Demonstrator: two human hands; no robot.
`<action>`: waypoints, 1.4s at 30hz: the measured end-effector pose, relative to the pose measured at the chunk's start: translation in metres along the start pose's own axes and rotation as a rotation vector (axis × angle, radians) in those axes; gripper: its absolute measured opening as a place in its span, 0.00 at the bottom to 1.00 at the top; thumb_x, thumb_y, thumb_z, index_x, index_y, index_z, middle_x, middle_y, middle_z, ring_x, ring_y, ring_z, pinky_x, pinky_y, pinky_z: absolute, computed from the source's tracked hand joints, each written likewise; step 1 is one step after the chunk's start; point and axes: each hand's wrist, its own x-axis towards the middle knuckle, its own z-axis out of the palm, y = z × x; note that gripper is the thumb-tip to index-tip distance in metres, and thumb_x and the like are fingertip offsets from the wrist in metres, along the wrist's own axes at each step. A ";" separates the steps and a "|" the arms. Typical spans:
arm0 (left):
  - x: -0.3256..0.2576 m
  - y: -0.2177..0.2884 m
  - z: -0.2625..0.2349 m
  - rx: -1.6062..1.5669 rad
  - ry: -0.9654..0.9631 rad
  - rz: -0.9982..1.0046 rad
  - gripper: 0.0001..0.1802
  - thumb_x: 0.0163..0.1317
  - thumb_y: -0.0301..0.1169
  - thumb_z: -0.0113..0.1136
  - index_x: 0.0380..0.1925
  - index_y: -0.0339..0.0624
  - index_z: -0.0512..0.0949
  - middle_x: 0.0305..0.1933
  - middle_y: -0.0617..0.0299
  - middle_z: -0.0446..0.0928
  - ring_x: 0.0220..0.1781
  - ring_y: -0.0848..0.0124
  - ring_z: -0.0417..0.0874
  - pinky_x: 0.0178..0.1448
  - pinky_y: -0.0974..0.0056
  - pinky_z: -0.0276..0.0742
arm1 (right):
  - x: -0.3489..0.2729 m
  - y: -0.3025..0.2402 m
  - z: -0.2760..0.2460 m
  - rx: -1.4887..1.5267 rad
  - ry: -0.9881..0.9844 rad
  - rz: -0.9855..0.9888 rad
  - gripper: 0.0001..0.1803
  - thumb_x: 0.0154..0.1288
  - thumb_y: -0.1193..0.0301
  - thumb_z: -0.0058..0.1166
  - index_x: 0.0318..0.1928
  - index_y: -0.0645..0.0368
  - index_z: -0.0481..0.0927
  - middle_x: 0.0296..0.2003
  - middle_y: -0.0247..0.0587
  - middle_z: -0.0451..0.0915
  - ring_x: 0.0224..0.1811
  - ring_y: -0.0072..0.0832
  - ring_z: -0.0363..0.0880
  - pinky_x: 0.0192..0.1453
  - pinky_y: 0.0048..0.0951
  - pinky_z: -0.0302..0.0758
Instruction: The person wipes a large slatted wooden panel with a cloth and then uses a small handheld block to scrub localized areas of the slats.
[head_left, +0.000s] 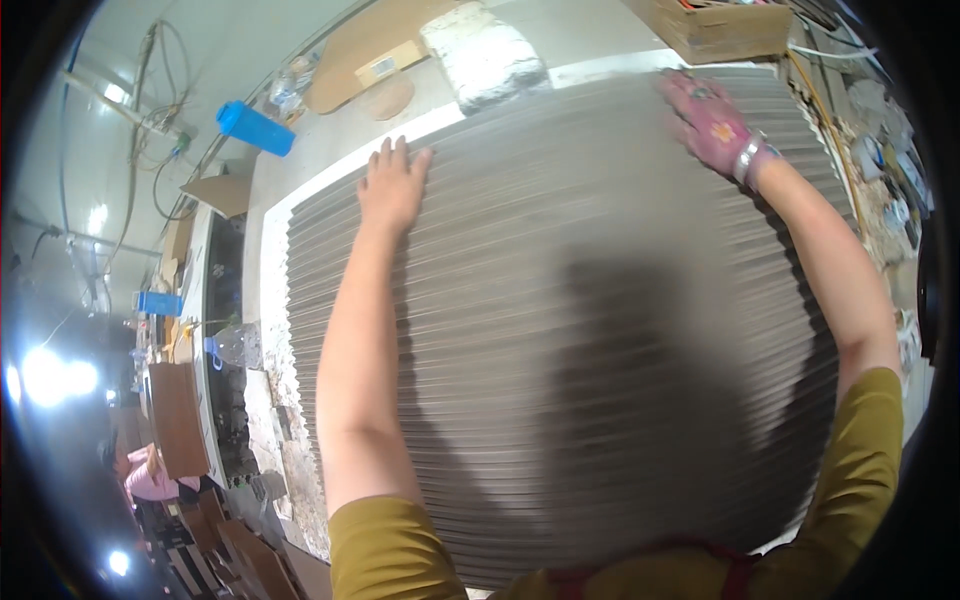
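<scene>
A large grey-brown ribbed panel (pixel 480 300) lies flat before me, its ridges running roughly side to side. My left hand (pixel 393 185), bare, rests near the panel's far left edge with its fingers apart and nothing in it. Toward the far right corner, my right hand (pixel 710 122) wears a pink glove with a flower pattern. Its fingers stretch out over the ridged surface, somewhat blurred, and no held thing shows. A silvery band circles that wrist. My own shadow darkens the middle and near part of the panel.
Beyond the far edge lie a white wrapped block (pixel 484 55), a blue bottle (pixel 256 128) and flat cardboard (pixel 375 40). A cardboard box (pixel 722 32) stands at the far right. A clear plastic bottle (pixel 236 346) and brown boards (pixel 178 420) are at left; a person in pink (pixel 150 478) is farther off.
</scene>
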 end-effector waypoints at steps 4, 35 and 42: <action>0.009 -0.004 -0.003 -0.002 -0.059 -0.055 0.40 0.65 0.60 0.34 0.69 0.47 0.53 0.74 0.55 0.48 0.75 0.57 0.47 0.72 0.42 0.45 | -0.003 -0.011 -0.030 -0.053 -0.121 0.083 0.36 0.64 0.43 0.40 0.67 0.48 0.60 0.67 0.43 0.60 0.71 0.37 0.53 0.72 0.47 0.47; -0.447 0.073 -0.057 -0.035 -0.162 0.109 0.36 0.65 0.44 0.46 0.69 0.40 0.50 0.75 0.54 0.44 0.76 0.54 0.44 0.73 0.45 0.39 | -0.466 0.178 -0.107 -0.124 -0.274 0.365 0.27 0.65 0.57 0.47 0.63 0.51 0.65 0.61 0.48 0.68 0.64 0.44 0.64 0.66 0.39 0.62; -0.551 0.069 -0.070 -0.041 -0.214 0.217 0.45 0.57 0.54 0.53 0.67 0.39 0.53 0.74 0.49 0.47 0.74 0.50 0.47 0.72 0.45 0.41 | -0.464 0.032 -0.183 0.146 0.184 0.206 0.27 0.63 0.65 0.52 0.63 0.51 0.66 0.60 0.51 0.67 0.64 0.46 0.63 0.66 0.40 0.62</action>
